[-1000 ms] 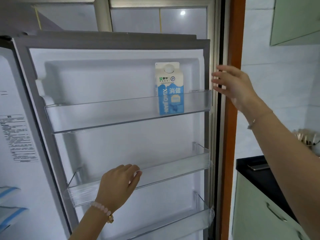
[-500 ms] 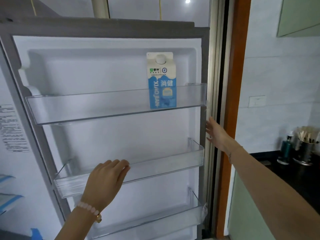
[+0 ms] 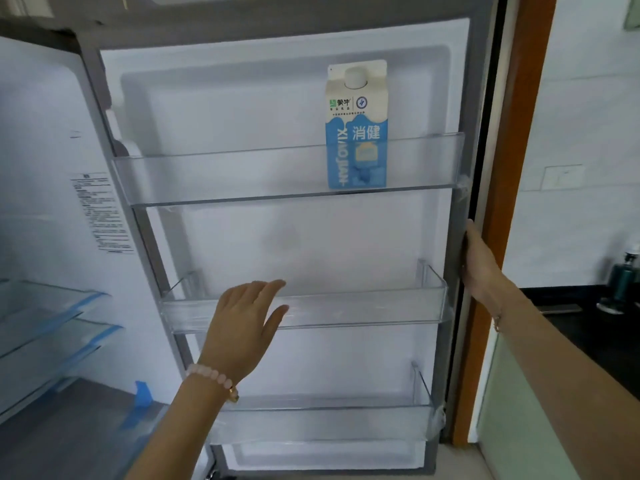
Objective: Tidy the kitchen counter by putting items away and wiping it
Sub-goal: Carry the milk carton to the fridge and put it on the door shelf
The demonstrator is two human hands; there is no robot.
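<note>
A blue and white milk carton [image 3: 356, 129] stands upright at the right end of the top shelf [image 3: 221, 178] of the open fridge door [image 3: 311, 244]. My left hand [image 3: 242, 327] is flat, fingers apart, against the front of the door's middle shelf [image 3: 363, 310], holding nothing. My right hand [image 3: 479, 261] wraps the door's outer right edge, its fingers hidden behind that edge. The middle and lower door shelves hold nothing.
Glass shelves [image 3: 45, 320] of the fridge interior show at the left. An orange door frame [image 3: 502, 209] stands just right of the fridge door. A dark counter [image 3: 588, 327] with a green bottle [image 3: 623, 282] sits at the far right, above pale green cabinets [image 3: 526, 427].
My right hand dropped from beside the top shelf to the door's right edge and took hold of it. My left hand stayed against the middle shelf.
</note>
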